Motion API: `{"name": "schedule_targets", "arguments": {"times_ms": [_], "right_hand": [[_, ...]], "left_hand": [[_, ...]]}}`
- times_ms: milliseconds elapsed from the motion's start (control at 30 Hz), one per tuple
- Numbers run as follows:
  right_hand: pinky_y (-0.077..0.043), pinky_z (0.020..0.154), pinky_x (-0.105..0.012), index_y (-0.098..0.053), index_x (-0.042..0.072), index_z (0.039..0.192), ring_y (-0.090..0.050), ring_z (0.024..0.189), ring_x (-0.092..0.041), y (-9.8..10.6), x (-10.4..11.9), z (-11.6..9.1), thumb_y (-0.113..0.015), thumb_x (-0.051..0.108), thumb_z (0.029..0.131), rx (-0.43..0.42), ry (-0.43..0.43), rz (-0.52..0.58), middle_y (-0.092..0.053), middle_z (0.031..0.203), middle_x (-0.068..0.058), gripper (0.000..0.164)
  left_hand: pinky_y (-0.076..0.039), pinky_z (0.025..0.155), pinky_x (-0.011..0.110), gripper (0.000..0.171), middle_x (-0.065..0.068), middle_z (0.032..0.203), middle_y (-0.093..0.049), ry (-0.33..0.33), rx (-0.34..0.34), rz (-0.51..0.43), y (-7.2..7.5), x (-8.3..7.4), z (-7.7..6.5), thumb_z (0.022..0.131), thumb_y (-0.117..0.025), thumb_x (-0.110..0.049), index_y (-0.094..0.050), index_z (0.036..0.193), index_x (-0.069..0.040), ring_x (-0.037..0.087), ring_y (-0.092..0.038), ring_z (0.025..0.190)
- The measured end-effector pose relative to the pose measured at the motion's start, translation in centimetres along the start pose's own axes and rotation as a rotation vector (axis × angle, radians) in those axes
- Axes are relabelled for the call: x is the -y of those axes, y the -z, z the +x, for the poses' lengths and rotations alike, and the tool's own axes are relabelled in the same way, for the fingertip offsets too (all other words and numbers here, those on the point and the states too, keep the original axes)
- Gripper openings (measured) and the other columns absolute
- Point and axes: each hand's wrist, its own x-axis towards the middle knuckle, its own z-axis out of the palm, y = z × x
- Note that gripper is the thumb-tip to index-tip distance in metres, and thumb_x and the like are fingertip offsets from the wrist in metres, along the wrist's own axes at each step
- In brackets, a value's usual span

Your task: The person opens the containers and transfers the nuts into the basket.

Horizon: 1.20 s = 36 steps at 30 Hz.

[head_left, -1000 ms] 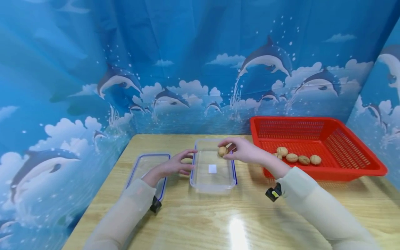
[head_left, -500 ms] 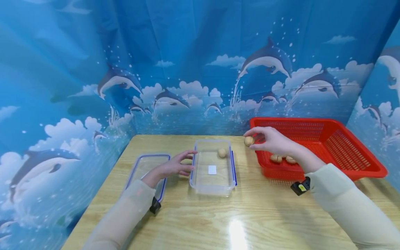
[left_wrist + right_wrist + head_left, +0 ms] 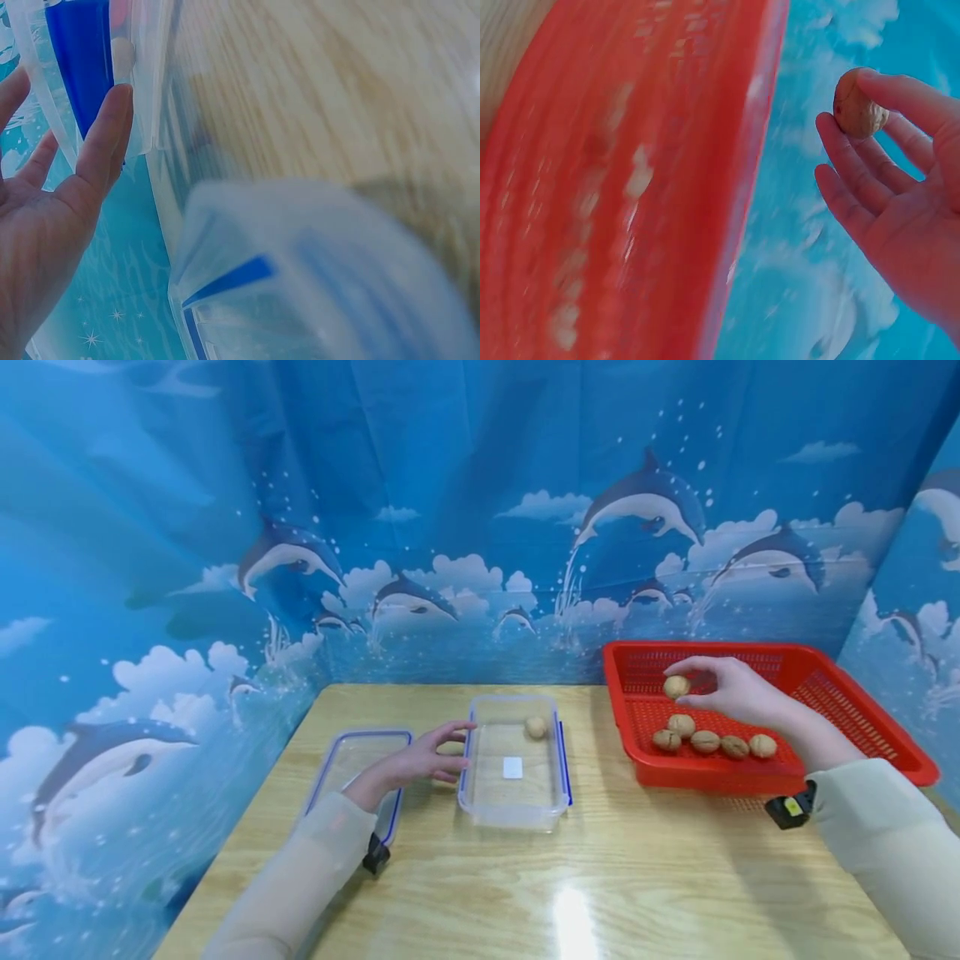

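My right hand pinches a walnut between thumb and fingers, above the left part of the red basket. In the right wrist view that walnut sits at the tips of thumb and forefinger, the other fingers spread. Below it, several walnuts lie on the basket floor. One more walnut is inside the clear plastic box, near its far right corner. My left hand is at the box's left side, fingers loosely bent; in the left wrist view the fingertips are right at its blue latch.
A clear lid or shallow container with a blue edge lies left of the box, partly under the left forearm. A white square label shows in the box. A dolphin-print curtain stands behind the wooden table.
My right hand has carried its walnut rightward from over the clear box to above the red basket. The walnut in the box has come into view. The left hand stays in place.
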Motion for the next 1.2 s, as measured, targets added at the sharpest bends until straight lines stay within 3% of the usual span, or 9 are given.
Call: {"name": "schedule_targets", "arguments": {"times_ms": [300,600,800,1200], "right_hand": [[-0.048,0.086,-0.061,-0.053,-0.003,0.130,-0.047,0.112,-0.047,0.7,-5.5,-0.5,-0.070,0.015,0.091,-0.018,-0.115,-0.045,-0.051,0.127,-0.030,0.046],[-0.048,0.085,-0.062,-0.052,-0.006,0.127,-0.048,0.107,-0.048,0.2,-9.2,-0.3,-0.069,0.006,0.089,0.006,-0.152,-0.046,-0.051,0.124,-0.033,0.043],[-0.050,0.083,-0.059,-0.053,-0.009,0.125,-0.052,0.102,-0.046,-0.6,-10.7,-0.2,-0.068,0.003,0.089,0.046,-0.141,-0.028,-0.053,0.118,-0.032,0.041],[-0.051,0.081,-0.055,-0.048,-0.009,0.129,-0.049,0.101,-0.044,-1.9,-11.8,0.2,-0.065,0.002,0.089,0.158,-0.236,0.026,-0.047,0.122,-0.034,0.044]], "left_hand": [[-0.055,0.087,0.044,0.067,0.023,0.151,-0.025,-0.010,0.017,-0.016,0.2,0.0,0.2,0.097,-0.060,-0.010,-0.025,0.154,-0.014,0.037,-0.058,0.112],[-0.054,0.088,0.044,0.066,0.023,0.151,-0.026,-0.016,0.017,-0.009,0.3,0.2,0.1,0.096,-0.062,-0.012,-0.028,0.152,-0.016,0.037,-0.057,0.113],[-0.054,0.088,0.044,0.067,0.023,0.152,-0.024,-0.018,0.018,-0.011,0.3,0.2,0.0,0.096,-0.063,-0.014,-0.028,0.153,-0.016,0.038,-0.055,0.115],[-0.054,0.089,0.044,0.067,0.023,0.152,-0.024,-0.016,0.014,-0.006,0.2,-0.1,-0.1,0.096,-0.062,-0.013,-0.028,0.153,-0.015,0.038,-0.055,0.115]]}}
